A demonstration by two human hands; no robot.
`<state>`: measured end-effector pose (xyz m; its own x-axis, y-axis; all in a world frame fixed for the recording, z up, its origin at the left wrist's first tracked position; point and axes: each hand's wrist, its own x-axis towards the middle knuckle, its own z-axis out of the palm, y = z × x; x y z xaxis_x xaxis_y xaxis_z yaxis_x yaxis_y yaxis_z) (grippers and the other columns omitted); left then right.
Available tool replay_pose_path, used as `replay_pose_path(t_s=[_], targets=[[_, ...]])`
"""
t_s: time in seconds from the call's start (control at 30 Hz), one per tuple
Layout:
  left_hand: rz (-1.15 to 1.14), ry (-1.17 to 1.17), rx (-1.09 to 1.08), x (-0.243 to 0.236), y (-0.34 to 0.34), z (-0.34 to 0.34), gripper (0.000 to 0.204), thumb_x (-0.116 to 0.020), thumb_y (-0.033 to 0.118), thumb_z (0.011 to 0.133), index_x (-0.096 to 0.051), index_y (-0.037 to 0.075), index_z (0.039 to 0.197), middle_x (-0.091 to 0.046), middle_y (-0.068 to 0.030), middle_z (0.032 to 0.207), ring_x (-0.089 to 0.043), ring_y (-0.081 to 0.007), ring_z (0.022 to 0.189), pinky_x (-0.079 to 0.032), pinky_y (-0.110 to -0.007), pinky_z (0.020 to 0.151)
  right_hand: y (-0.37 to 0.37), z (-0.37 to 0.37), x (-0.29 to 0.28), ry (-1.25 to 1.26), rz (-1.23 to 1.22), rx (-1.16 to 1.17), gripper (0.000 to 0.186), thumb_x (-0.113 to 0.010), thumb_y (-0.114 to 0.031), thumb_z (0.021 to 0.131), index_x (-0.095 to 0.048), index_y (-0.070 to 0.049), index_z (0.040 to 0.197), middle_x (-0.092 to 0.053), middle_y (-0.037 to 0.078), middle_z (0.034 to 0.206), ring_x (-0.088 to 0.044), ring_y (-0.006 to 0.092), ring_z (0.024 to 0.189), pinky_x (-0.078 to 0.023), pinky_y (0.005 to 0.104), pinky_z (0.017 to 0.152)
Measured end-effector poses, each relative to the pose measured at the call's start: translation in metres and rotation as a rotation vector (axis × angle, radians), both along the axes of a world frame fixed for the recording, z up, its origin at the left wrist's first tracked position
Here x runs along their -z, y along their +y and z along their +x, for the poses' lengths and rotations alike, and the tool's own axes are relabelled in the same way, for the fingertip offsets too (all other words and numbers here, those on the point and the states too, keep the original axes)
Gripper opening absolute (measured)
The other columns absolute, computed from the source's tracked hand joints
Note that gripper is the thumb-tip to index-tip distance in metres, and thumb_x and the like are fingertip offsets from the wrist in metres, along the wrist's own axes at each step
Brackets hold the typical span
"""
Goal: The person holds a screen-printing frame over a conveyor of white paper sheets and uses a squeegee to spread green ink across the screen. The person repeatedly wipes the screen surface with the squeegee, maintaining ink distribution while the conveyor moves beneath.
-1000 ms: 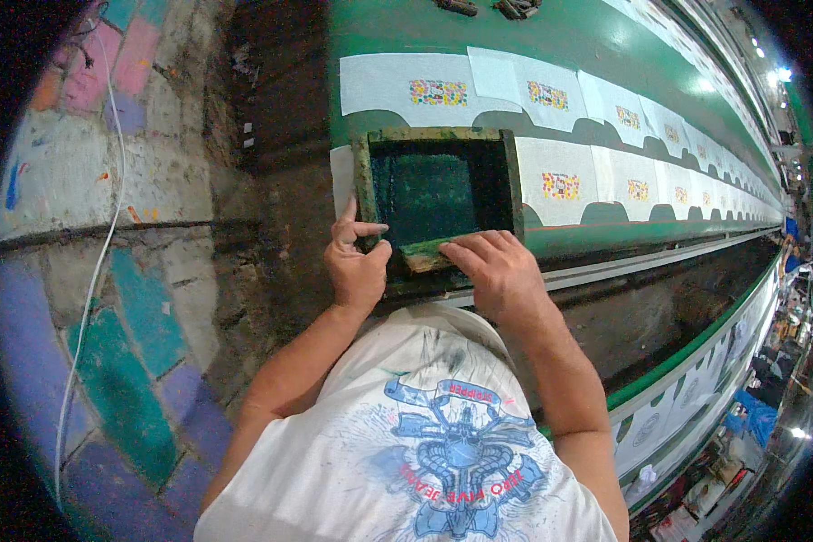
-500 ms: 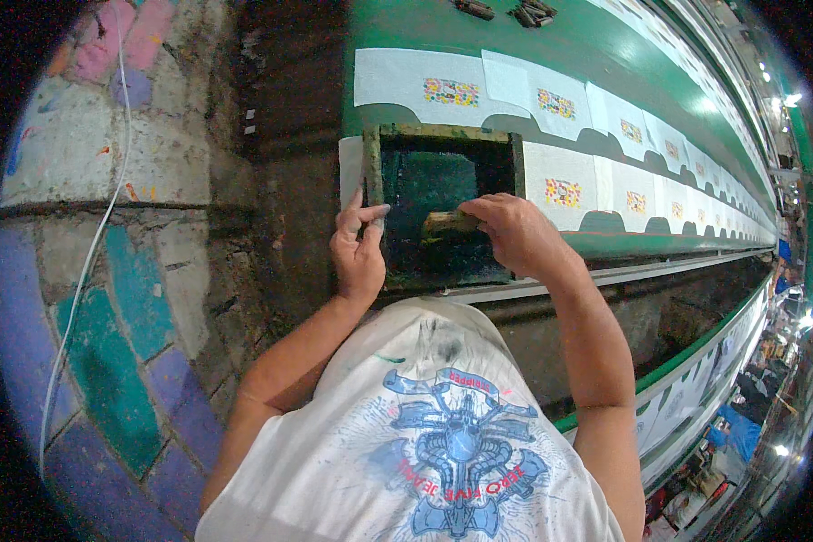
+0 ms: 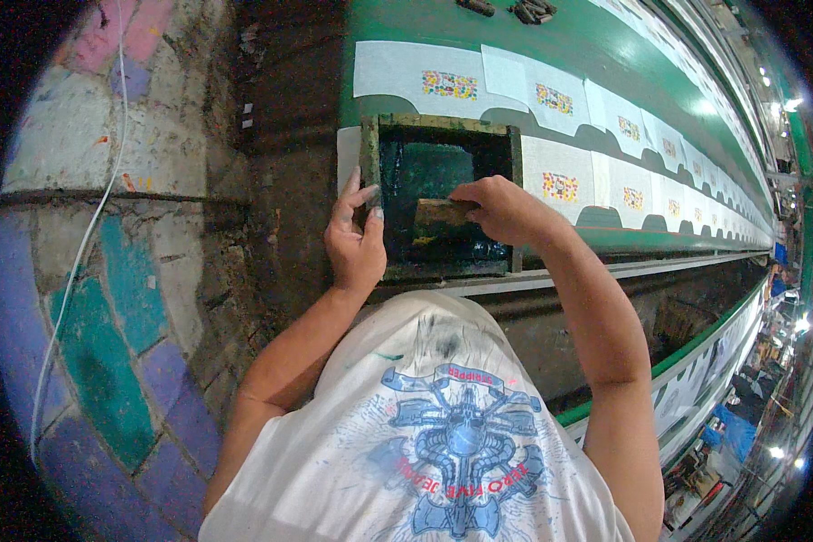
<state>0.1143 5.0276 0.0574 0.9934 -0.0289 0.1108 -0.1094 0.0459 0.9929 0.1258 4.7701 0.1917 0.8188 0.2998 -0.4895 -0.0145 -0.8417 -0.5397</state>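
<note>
A wooden screen-printing frame (image 3: 370,143) with dark ink on its mesh lies at the near-left end of the green table. My left hand (image 3: 356,239) grips the frame's left side, its fingers outside and over the rim. Inside the frame, my right hand (image 3: 504,212) is closed on the top of a wooden squeegee (image 3: 438,215), whose lower edge is against the inky mesh. A white fabric piece (image 3: 348,149) sticks out from under the frame's left side.
White fabric pieces (image 3: 393,68) with colourful prints run in two rows along the green table (image 3: 406,23). Dark rolled bits (image 3: 533,11) lie at its far side. A metal rail (image 3: 515,284) edges the near side. A white cable (image 3: 90,235) crosses the painted floor at left.
The squeegee and my right hand have shifted slightly left within the frame. My left hand still holds the frame's left side, its thumb a little more bent over it.
</note>
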Motion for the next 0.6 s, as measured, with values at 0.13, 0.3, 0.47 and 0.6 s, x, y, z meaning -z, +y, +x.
replay_pose_path(t_s=[0.13, 0.3, 0.47, 0.6], targets=[[0.05, 0.026, -0.015, -0.001, 0.0, 0.001, 0.032, -0.067, -0.01, 0.1, -0.072, 0.0, 0.13, -0.054, -0.0269, 0.171, -0.051, -0.0354, 0.16, -0.035, -0.044, 0.133, -0.003, 0.009, 0.005, 0.061, 0.042, -0.039, 0.042, -0.07, 0.004, 0.097, -0.073, -0.003, 0.138, -0.08, 0.028, 0.118, -0.076, 0.0466, 0.116, -0.059, 0.0527, 0.098], [0.089, 0.008, -0.01, 0.002, 0.002, 0.002, 0.032, -0.068, -0.009, 0.099, -0.072, 0.0, 0.129, -0.058, -0.0248, 0.168, -0.055, -0.0343, 0.157, -0.037, -0.044, 0.132, -0.017, 0.025, 0.018, 0.193, 0.13, -0.076, 0.04, -0.071, 0.003, 0.098, -0.073, -0.004, 0.138, -0.082, 0.019, 0.115, -0.076, 0.0267, 0.111, -0.058, 0.0449, 0.098], [0.077, 0.019, -0.016, 0.008, 0.0, 0.002, 0.034, -0.068, -0.009, 0.098, -0.072, 0.001, 0.13, -0.06, -0.023, 0.167, -0.055, -0.0343, 0.157, -0.038, -0.045, 0.132, -0.03, 0.041, 0.01, 0.257, 0.258, -0.094, 0.041, -0.072, 0.002, 0.098, -0.074, -0.004, 0.138, -0.082, 0.014, 0.115, -0.071, 0.0183, 0.106, -0.058, 0.0421, 0.098], [0.041, 0.041, -0.01, 0.01, -0.001, 0.001, 0.034, -0.069, -0.01, 0.098, -0.072, 0.001, 0.131, -0.061, -0.0237, 0.166, -0.055, -0.0341, 0.157, -0.038, -0.045, 0.132, -0.039, 0.053, -0.013, 0.106, 0.245, -0.093, 0.045, -0.072, 0.003, 0.098, -0.073, -0.004, 0.142, -0.081, 0.016, 0.12, -0.073, 0.0222, 0.111, -0.057, 0.0417, 0.1]])
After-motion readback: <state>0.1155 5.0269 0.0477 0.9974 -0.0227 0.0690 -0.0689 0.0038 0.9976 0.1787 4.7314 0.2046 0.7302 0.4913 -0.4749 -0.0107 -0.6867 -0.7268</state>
